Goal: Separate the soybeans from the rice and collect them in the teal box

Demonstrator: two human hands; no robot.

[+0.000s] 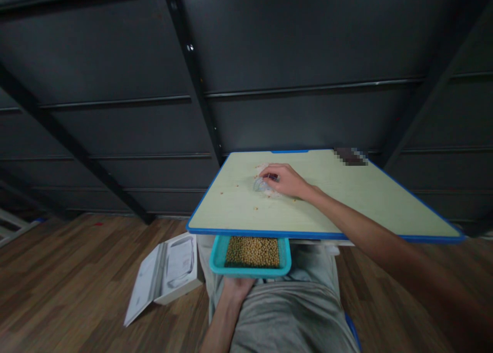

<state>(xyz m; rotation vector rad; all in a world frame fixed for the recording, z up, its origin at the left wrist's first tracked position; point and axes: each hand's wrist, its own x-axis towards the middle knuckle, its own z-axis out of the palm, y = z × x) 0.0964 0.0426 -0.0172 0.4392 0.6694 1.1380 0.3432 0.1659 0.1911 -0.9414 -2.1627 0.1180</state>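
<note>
My right hand point(284, 179) is over the table with its fingers curled and pinched together. At the fingertips lies a see-through, plastic-looking thing point(261, 185), whose kind I cannot make out. A small dark patch shows between thumb and fingers. Whitish stuff and several loose yellowish beans point(256, 208) lie around this hand. Below the table's front edge, a teal tray point(284, 272) of tan beans point(252, 252) sits above my lap. My left hand point(239, 286) holds the tray from beneath, its fingers hidden under it.
The pale table point(370, 204) has a blue rim and stands against a dark panelled wall point(300, 35). A blurred-out dark object point(350, 156) lies at its far right corner. On the wooden floor point(77, 291) to the left is an opened white box point(179, 263).
</note>
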